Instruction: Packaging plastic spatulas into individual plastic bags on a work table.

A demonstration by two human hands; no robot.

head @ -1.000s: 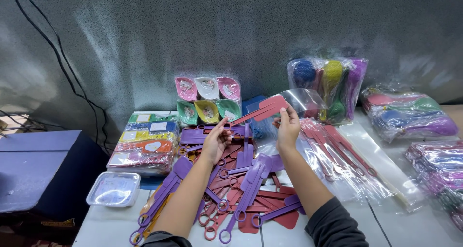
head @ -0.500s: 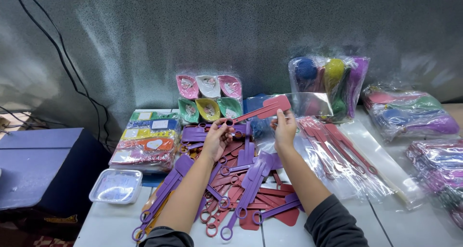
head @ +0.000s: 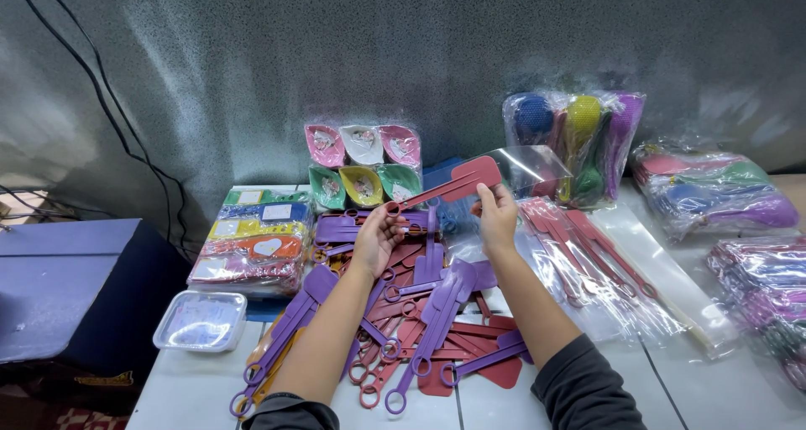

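Red spatula (head: 457,184) first: I see it held up over the middle of the table, with its flat end going into the mouth of a clear plastic bag (head: 529,168). My left hand (head: 375,238) pinches the handle end with the fingertips pressed together on it. My right hand (head: 497,216) grips the edge of the bag, fingers closed on the thin plastic. Only the wide end looks to be at the bag, and most of the handle sticks out toward my left hand.

I think the packing is partly done. To the right lie bagged red tools (head: 588,262), side by side in clear sleeves. Below my hands is a big loose pile of purple and red tools (head: 428,321) with ring handles, none in bags, so a lot looks left to do.

At the back stands a pack of small bowls (head: 363,165), pink, white, green and yellow inside clear wrap. Next to it is a bag of coloured ladles (head: 579,140). More wrapped colourful packs (head: 714,196) sit far right. On the left is a stack of flat packets (head: 256,241), and by it a clear plastic box (head: 201,321); I cannot tell what is in it.
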